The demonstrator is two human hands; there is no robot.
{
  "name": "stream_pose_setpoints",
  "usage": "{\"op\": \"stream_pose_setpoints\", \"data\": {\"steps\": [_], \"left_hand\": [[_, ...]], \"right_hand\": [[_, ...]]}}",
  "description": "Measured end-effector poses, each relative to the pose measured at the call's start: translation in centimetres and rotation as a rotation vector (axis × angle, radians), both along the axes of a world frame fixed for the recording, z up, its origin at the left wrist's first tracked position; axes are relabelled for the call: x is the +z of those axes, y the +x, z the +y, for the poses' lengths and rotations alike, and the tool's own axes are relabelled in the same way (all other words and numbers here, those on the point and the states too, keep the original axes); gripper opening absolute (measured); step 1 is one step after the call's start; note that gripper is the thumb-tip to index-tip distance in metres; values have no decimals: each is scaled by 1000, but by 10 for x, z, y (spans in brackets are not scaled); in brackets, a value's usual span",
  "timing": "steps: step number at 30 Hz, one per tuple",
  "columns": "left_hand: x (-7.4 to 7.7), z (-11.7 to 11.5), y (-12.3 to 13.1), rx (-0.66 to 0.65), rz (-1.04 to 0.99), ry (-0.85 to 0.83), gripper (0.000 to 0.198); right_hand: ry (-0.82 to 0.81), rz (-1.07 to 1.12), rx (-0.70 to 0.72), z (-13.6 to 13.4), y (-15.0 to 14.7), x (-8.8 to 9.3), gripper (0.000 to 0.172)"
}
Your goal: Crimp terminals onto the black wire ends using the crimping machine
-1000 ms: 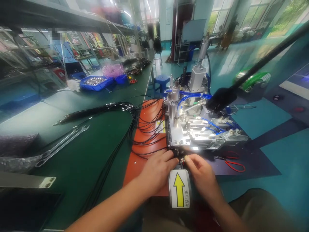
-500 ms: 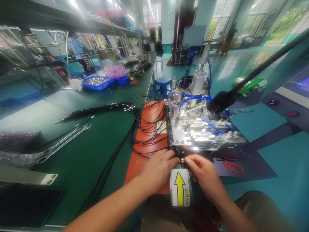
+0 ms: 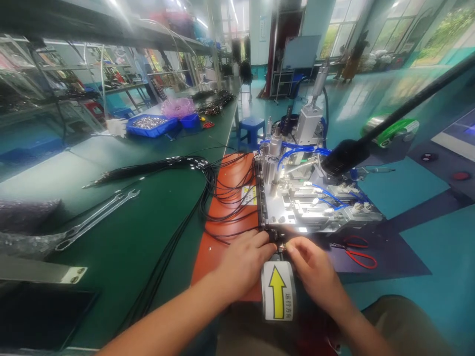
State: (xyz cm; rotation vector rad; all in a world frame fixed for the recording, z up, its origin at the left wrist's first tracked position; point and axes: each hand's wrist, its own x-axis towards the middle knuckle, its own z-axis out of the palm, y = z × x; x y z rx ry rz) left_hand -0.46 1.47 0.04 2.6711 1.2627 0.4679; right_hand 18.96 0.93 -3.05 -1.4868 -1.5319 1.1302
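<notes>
My left hand (image 3: 247,259) rests over the near end of the black track (image 3: 261,198) on the machine's left side. Its fingers are closed and their tips hide what they press on; a thin black cable (image 3: 218,239) runs in under them. Facing it, my right hand (image 3: 315,264) pinches a small shiny metal connector (image 3: 282,247) between thumb and forefinger, close to the left fingertips. Just below both hands is a white label with a yellow arrow (image 3: 277,291). Several black cables (image 3: 211,185) curve over the orange plate (image 3: 213,257) to the track.
The metal machine (image 3: 308,198) with blue air tubes stands beyond my hands. Red-handled scissors (image 3: 359,259) lie to the right. On the green bench (image 3: 163,212) are wrenches (image 3: 100,217) and a blue tray of small metal parts (image 3: 148,129). A black hose-like arm (image 3: 401,113) crosses at right.
Both hands keep almost the same place and grip. The view has shifted slightly, and a person in the left background has moved to the right, behind the shelf posts.
</notes>
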Motion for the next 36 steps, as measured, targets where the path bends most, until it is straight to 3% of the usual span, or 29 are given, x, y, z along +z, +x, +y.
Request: {"op": "stream_pose_setpoints", "data": {"steps": [8,13,28,36], "left_hand": [[-2,0,0,-4,-28,-38,13],[1,0,1,-2,-54,-24,12],[-3,1,0,-14,-117,28,12],[-2,0,0,-5,-113,17,15]], "right_hand": [[-212,106,-11,-11,9,-6,36],[-240,175,59,-14,9,-7,27],[-107,-24,25,-12,6,-4,28],[79,-176,44,-12,9,0,28]]}}
